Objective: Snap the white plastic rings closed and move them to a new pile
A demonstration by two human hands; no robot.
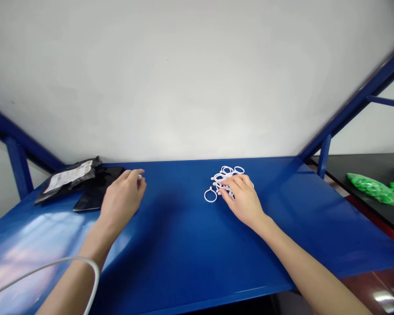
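Note:
A pile of thin white plastic rings (218, 177), each with a small knob, lies toward the back of the blue table. My right hand (243, 197) reaches over the pile, thumb apart from the bent fingers. Its fingertips are at the rings and partly cover them. One loose ring (210, 201) rests just left of the pile. Further left, my left hand (122, 192) is closed above the table. A small white bit (139, 176) shows between its thumb and forefinger; the rest of it is hidden.
Behind my left hand lie a black flat object (88, 197) and a black plastic package (68, 177) with a white label. A white cable (68, 259) crosses my left forearm. Blue frame bars (324, 155) flank the blue table (197, 253). A bag of green pieces (374, 188) lies right on a black surface.

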